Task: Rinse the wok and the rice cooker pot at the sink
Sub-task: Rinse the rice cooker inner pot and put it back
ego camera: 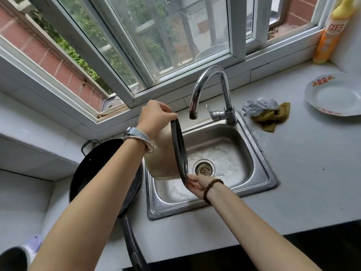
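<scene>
The rice cooker pot (162, 155) is tipped on its side over the steel sink (252, 153), its dark mouth facing right toward the drain. My left hand (154, 118) grips the top of its rim, just left of the faucet spout (207, 89). My right hand (197, 185) holds the bottom of the rim from below. No water runs from the faucet; the sink floor is wet. The black wok (93, 169) lies on the counter left of the sink, partly hidden under my left forearm, its long handle (134, 249) pointing toward me.
A grey cloth (259, 106) on an olive rag (273, 118) lies right of the faucet. A white plate (334, 94) and a yellow detergent bottle (330, 34) stand at the far right. The window frame runs close behind the sink.
</scene>
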Demonstrator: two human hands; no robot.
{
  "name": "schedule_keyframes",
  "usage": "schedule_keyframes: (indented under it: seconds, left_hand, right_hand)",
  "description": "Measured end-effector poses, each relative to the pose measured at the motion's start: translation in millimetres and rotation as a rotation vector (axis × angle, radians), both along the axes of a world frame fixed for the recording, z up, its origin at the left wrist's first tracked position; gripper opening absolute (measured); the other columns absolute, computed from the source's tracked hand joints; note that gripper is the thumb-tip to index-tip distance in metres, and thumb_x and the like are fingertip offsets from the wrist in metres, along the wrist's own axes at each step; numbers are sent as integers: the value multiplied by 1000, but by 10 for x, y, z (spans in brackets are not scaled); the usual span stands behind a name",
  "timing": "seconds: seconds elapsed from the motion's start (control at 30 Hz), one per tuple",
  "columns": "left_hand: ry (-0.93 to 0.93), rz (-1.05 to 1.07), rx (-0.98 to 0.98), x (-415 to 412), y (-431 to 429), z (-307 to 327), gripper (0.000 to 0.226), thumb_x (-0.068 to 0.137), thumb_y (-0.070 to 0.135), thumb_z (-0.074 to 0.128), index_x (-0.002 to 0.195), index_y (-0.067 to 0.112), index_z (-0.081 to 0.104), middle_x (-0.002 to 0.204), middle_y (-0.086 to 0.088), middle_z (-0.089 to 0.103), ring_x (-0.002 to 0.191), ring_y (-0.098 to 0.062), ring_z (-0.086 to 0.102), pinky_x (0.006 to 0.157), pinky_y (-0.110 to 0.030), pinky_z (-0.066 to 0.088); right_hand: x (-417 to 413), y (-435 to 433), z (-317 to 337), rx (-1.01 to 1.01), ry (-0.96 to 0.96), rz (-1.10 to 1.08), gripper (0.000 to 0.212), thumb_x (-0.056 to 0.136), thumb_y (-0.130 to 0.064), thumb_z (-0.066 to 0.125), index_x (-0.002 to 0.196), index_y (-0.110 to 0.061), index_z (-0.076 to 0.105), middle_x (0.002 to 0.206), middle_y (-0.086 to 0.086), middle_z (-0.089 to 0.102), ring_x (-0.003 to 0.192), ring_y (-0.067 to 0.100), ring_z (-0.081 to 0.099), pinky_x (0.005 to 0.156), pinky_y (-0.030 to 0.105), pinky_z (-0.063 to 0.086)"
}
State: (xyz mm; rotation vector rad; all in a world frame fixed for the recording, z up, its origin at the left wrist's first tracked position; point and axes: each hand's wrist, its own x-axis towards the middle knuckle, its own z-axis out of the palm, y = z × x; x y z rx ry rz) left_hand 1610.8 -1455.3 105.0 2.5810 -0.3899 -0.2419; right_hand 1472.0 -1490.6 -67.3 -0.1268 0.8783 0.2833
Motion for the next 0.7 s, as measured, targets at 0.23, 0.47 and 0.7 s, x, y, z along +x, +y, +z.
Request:
schedule_keyframes:
  seconds: [0.23,0.47,0.7]
  left_hand:
    - [-120,-76,109,-115,-98,86,11,74,27,74,81,19,74,84,1,73,93,-21,65,92,-41,50]
    - [-153,-114,146,-195,-25,175,16,72,27,75,88,27,73,81,11,69,94,-21,66,95,-44,48]
    - [-208,-112,190,-229,154,296,21,73,28,76,93,23,74,79,10,67,91,-21,65,95,-45,47]
  right_hand:
    - [84,158,41,92,-14,5,15,94,11,43,86,13,56,85,24,60,48,30,63,36,29,50]
    - [145,302,167,93,-55,10,26,95,10,41,76,10,58,58,21,65,40,25,63,41,32,54]
    - [187,485,238,73,-87,46,25,95,10,41,77,7,59,53,16,65,39,21,62,42,28,54]
